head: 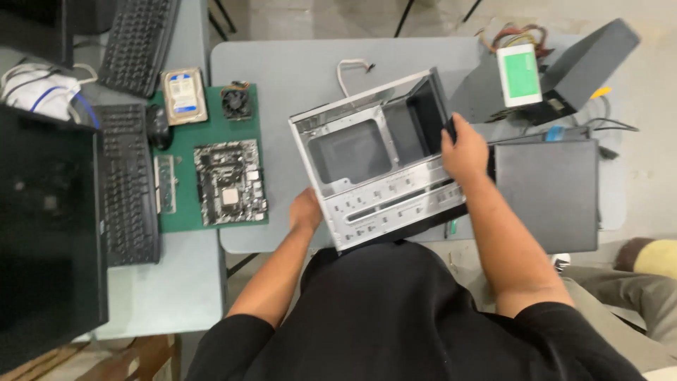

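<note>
Head view looks straight down on a person in a black shirt standing at a grey counter [282, 63]. Both hands grip an empty computer case [377, 159], a bare metal shell with its side open, lying tilted across the near part of the counter so that its lower edge overhangs toward the person's body. The left hand [306, 210] is clasped on the case's near left corner, fingers tucked under the edge. The right hand [464, 147] is closed over the case's right side, near the dark front end, with the fingertips curled out of sight over the rim.

Just right of the case lies a flat dark panel [546, 194], touching or almost touching the right forearm. Beyond it, at the far right of the counter, sit a power supply [520, 74] with a green-and-white label, a bundle of coloured wires behind it, and a slanted dark box [589, 63]. A loose white cable [349, 70] lies on the counter just past the case.

To the left, on a second counter, a green mat [180, 219] carries a motherboard [230, 183], a small cooling fan [236, 102], a hard drive [183, 95] and a narrow metal plate [165, 183]. Further left are two black keyboards [127, 183], a mouse [158, 127] and the edge of a dark monitor [46, 233].
</note>
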